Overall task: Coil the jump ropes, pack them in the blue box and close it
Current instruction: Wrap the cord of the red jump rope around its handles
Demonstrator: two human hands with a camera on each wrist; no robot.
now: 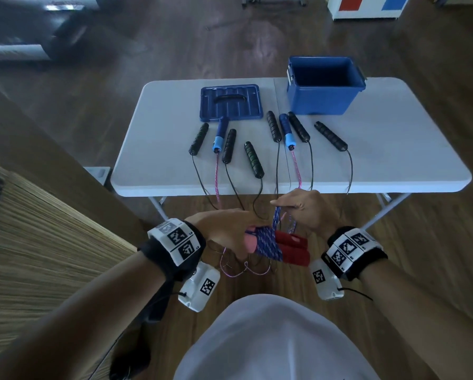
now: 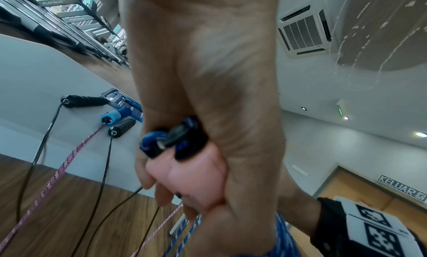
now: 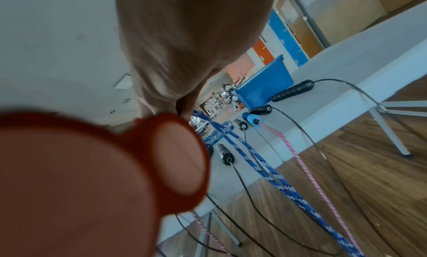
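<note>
Lower centre of the head view: your left hand (image 1: 224, 231) grips the red handles (image 1: 292, 249) with blue rope (image 1: 268, 242) wound round them; your right hand (image 1: 303, 209) pinches the free strand above. The step in hand looks like coiling the first rope. Next, finish the wrap, secure the end, then carry the bundle to the box (image 1: 324, 86), open at upper right of the table (image 1: 394, 149); its lid (image 1: 231, 101) lies to its left. Count on the table: eight handles, six black and two blue, so four ropes uncoiled; one box, one lid.
</note>
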